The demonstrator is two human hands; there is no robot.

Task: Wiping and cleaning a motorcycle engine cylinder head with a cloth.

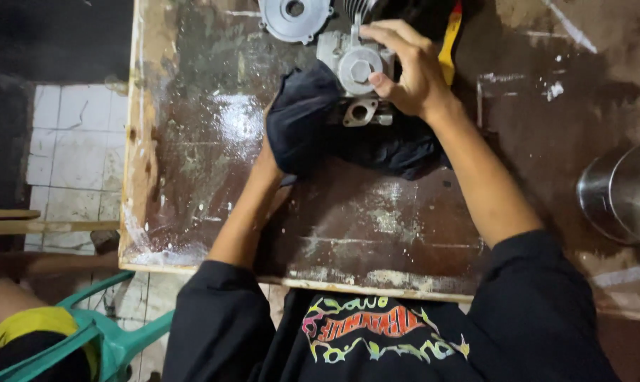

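A grey metal engine part [355, 71] with a round boss and a flanged port stands on a dark cloth [398, 152] near the table's far edge. My right hand [405, 67] grips the part from the right, fingers over its top. My left hand [302, 120] is wrapped in a bunched dark rag and presses against the part's left side; the fingers are hidden by the rag.
A round grey metal cover [291, 18] lies behind the part. A yellow-handled tool [448, 42] lies at the back right. A steel pot [620, 191] stands at the right edge of the stained wooden table [192, 177]. A green plastic chair [107, 339] stands lower left.
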